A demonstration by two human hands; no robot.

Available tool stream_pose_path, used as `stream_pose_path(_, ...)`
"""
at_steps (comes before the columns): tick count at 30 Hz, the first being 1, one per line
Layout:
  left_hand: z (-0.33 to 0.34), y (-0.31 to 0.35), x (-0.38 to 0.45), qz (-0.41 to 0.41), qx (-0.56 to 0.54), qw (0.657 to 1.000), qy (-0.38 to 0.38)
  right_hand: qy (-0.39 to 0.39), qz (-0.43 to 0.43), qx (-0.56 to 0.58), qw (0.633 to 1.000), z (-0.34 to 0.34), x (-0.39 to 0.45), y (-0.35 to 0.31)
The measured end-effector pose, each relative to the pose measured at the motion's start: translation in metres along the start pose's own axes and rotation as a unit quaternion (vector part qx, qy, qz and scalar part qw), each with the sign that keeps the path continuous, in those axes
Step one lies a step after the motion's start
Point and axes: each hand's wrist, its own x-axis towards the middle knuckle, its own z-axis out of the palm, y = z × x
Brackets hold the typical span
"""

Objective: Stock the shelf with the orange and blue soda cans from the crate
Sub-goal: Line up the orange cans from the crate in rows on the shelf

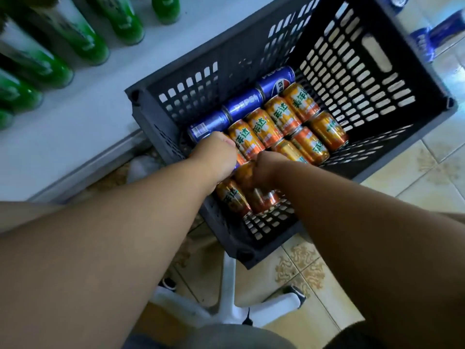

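Note:
A dark grey slotted crate (352, 79) holds several orange cans (281, 114) lying on their sides, with three blue cans (244, 103) in a row along its left wall. Both my hands reach down into the near end of the crate. My left hand (214, 154) curls over a can just below the nearest blue one; only a blue sliver of that can shows by its knuckles. My right hand (269, 170) curls round an orange can (251, 187) in the near pile. The backs of both hands hide the fingers.
The white shelf (75, 127) runs along the left, with green bottles (88, 41) standing at its back. The crate rests above a white star-shaped chair base (226, 298) on a tiled floor. Blue drink packs (442, 28) lie beyond the crate at top right.

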Motion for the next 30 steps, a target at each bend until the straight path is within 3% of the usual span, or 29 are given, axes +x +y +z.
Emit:
stream_pose_path(3, -0.005, 0.015, -0.021, 0.002, -0.077, 0.997, -0.003, 0.015, -0.001, 0.254, 0.967, -0.020, -0.035, 0.011)
stream_pose_path(6, -0.010, 0.035, -0.053, -0.027, -0.173, 0.984, -0.022, 0.016, -0.075, 0.507, 0.859, -0.031, -0.074, 0.010)
stream_pose_path(10, -0.026, 0.065, -0.105, -0.012, -0.331, 0.943, -0.041, 0.058, -0.158, 0.638, 0.751, -0.036, -0.130, -0.012)
stream_pose_path(12, -0.036, 0.073, -0.125, 0.043, -0.317, 0.947, -0.007, 0.118, -0.167, 0.652, 0.730, -0.038, -0.155, -0.026)
stream_pose_path(15, -0.059, 0.082, -0.154, 0.128, -0.257, 0.954, 0.084, 0.208, -0.186, 0.606, 0.745, -0.038, -0.185, -0.053)
stream_pose_path(18, -0.081, 0.082, -0.185, 0.170, -0.235, 0.948, 0.133, 0.252, -0.207, 0.586, 0.742, -0.034, -0.213, -0.073)
stream_pose_path(24, -0.131, 0.099, -0.245, 0.342, -0.229, 0.889, 0.201, 0.324, -0.329, 0.574, 0.676, -0.043, -0.274, -0.111)
stream_pose_path(26, -0.156, 0.109, -0.255, 0.371, -0.270, 0.861, 0.218, 0.325, -0.379, 0.571, 0.652, -0.054, -0.297, -0.130)
stream_pose_path(30, -0.208, 0.134, -0.259, 0.386, -0.306, 0.827, 0.270, 0.296, -0.469, 0.533, 0.638, -0.076, -0.317, -0.172)
